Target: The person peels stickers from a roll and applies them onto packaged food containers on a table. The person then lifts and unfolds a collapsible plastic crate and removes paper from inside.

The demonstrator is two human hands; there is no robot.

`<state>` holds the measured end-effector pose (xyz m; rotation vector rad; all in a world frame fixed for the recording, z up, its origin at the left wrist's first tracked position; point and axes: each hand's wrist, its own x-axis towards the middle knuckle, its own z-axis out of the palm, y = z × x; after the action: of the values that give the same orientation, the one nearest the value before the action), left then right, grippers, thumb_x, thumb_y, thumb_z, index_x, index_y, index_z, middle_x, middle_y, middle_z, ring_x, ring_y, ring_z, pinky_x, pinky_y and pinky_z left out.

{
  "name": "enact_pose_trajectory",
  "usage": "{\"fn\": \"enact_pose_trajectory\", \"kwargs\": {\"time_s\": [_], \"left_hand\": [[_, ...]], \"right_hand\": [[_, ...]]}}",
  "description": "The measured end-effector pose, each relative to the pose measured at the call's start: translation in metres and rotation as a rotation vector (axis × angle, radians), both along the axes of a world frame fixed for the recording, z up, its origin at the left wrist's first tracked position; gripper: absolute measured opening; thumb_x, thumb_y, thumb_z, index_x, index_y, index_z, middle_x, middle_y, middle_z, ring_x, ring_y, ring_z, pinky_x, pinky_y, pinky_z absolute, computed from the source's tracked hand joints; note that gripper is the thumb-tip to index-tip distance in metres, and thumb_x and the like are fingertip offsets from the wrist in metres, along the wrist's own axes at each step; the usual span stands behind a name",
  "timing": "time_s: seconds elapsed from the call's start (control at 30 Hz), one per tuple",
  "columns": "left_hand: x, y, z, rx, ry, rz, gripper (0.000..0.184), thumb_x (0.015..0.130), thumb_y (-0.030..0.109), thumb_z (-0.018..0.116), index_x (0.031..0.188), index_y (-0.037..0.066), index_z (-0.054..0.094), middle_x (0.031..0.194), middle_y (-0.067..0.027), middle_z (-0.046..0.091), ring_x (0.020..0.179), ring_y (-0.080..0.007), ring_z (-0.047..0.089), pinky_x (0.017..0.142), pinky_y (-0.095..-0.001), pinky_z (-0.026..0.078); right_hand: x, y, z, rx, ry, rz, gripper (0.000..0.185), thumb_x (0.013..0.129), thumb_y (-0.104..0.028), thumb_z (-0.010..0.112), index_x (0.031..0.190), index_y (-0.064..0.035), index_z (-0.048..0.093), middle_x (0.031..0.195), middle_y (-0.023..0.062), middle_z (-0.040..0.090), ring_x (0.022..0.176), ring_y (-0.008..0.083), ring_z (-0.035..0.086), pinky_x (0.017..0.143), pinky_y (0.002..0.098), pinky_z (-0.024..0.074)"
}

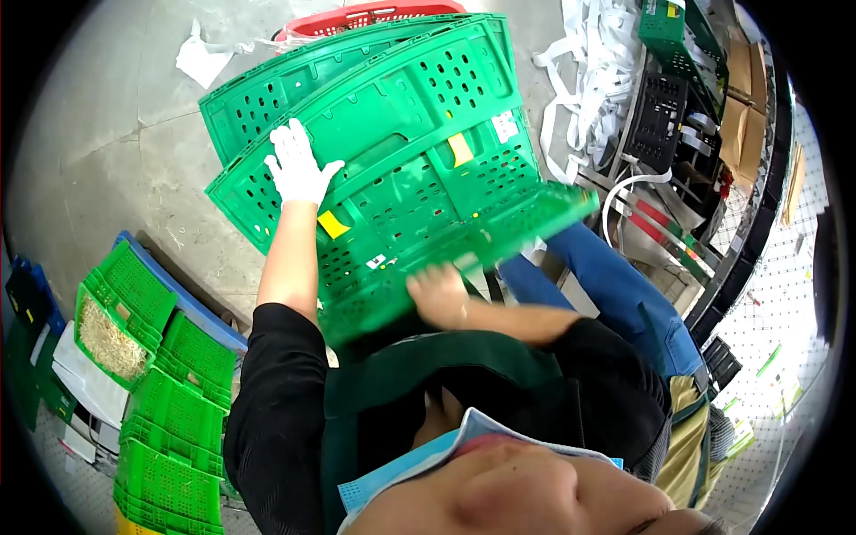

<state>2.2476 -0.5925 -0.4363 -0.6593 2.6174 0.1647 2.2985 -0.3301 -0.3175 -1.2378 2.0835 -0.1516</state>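
Observation:
A green plastic folding crate [419, 201] with perforated panels is in front of my body, tilted, its near side wall [526, 227] raised and blurred. My left hand [299, 165], in a white glove, lies with fingers spread on the far left wall of the crate. Bare and slightly blurred, my right hand [439, 294] has its fingers curled at the edge of the near wall. Yellow tabs [333, 224] and a white label [505, 127] show on the crate. Another green crate [267, 100] lies beneath, partly covered.
Beyond the crates is a red basket [357, 20]. White strapping [588, 89] lies heaped on the floor at upper right, beside a metal cart [664, 227]. Stacked green crates [174, 428] stand at left, one holding straw-like shreds [111, 339]. A person's blue-clad leg [615, 276] is close at right.

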Motion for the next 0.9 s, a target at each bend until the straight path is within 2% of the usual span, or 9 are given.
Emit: {"fn": "enact_pose_trajectory", "kwargs": {"time_s": [0.07,0.13,0.2,0.23,0.37,0.53,0.63,0.7,0.9], "left_hand": [[-0.006,0.0,0.009,-0.012,-0.008,0.005,0.103,0.067,0.057,0.058,0.134,0.002,0.002,0.137,-0.0211,0.014,0.128,-0.0328,0.012,0.099,-0.0486,0.019],[-0.001,0.011,0.018,-0.02,-0.033,0.021,0.102,0.067,0.053,0.06,0.134,0.002,0.004,0.137,-0.0198,0.016,0.128,-0.0323,0.014,0.099,-0.0483,0.02],[0.007,0.03,0.027,-0.114,0.048,0.216,0.094,0.07,0.044,0.061,0.134,0.001,0.006,0.134,-0.0189,0.023,0.123,-0.0323,0.024,0.096,-0.0466,0.025],[0.019,0.041,0.035,-0.007,0.229,0.269,0.081,0.071,0.031,0.06,0.133,0.002,0.017,0.127,-0.0184,0.033,0.114,-0.0324,0.035,0.092,-0.0443,0.03],[0.097,0.105,-0.002,0.305,0.443,0.686,0.056,0.07,0.017,0.063,0.12,0.005,0.041,0.113,-0.0171,0.045,0.105,-0.0307,0.044,0.092,-0.0362,0.034],[0.096,0.099,-0.009,0.406,0.178,0.887,0.068,0.07,0.039,0.065,0.122,0.004,0.039,0.112,-0.0182,0.044,0.1,-0.0324,0.048,0.086,-0.0388,0.039],[0.077,0.091,-0.008,0.298,0.026,0.78,0.06,0.07,0.046,0.06,0.113,0.007,0.045,0.107,-0.0158,0.046,0.093,-0.0322,0.052,0.078,-0.0405,0.042],[0.067,0.086,-0.009,0.286,-0.034,0.763,0.06,0.071,0.048,0.059,0.111,0.005,0.047,0.109,-0.016,0.046,0.095,-0.031,0.051,0.078,-0.0397,0.042],[0.053,0.064,-0.023,0.305,-0.113,0.8,0.043,0.07,0.038,0.054,0.093,0.003,0.052,0.095,-0.0172,0.055,0.084,-0.0335,0.057,0.071,-0.0417,0.046]], "right_hand": [[0.048,0.058,-0.017,-0.285,-0.28,-0.061,0.025,0.065,-0.028,0.059,0.075,-0.0051,0.056,0.08,0.0126,0.058,0.071,0.026,0.058,0.074,0.0368,0.043],[-0.028,0.008,0.017,0.235,-0.899,-0.077,0.03,0.075,-0.036,0.058,0.081,-0.0068,0.055,0.081,0.0094,0.059,0.074,0.0214,0.057,0.073,0.0308,0.0439],[-0.055,-0.016,-0.072,-0.059,-1.723,-0.231,0.021,0.078,-0.025,0.056,0.086,-0.0057,0.058,0.082,0.0063,0.059,0.07,0.012,0.055,0.061,0.0281,0.0449],[-0.06,-0.027,-0.088,0.012,-1.769,-1.225,0.018,0.079,-0.024,0.055,0.083,-0.0062,0.056,0.075,0.004,0.056,0.067,0.0115,0.052,0.056,0.0264,0.0427],[-0.098,-0.094,-0.18,-0.135,-1.015,-1.985,0.024,0.076,-0.019,0.06,0.092,-0.0026,0.052,0.081,0.0064,0.055,0.068,0.0131,0.053,0.051,0.025,0.0411],[-0.107,-0.117,-0.07,-0.581,-0.945,-1.51,0.032,0.077,-0.025,0.061,0.096,-0.0016,0.051,0.082,0.0055,0.055,0.057,0.0101,0.048,0.047,0.0225,0.0372],[-0.165,-0.167,-0.051,-0.681,-0.617,-1.027,0.063,0.068,-0.042,0.067,0.101,0.0065,0.046,0.091,0.0148,0.057,0.084,0.023,0.054,0.076,0.0333,0.0442],[-0.219,-0.198,-0.041,-0.43,-0.644,-0.899,0.068,0.063,-0.046,0.068,0.099,0.0096,0.051,0.096,0.0203,0.057,0.088,0.0234,0.055,0.079,0.0324,0.0439],[-0.238,-0.152,-0.059,-0.31,-0.386,-0.791,0.052,0.064,-0.044,0.067,0.093,-0.0014,0.059,0.089,0.0101,0.061,0.082,0.0189,0.057,0.076,0.0288,0.0447]]}}
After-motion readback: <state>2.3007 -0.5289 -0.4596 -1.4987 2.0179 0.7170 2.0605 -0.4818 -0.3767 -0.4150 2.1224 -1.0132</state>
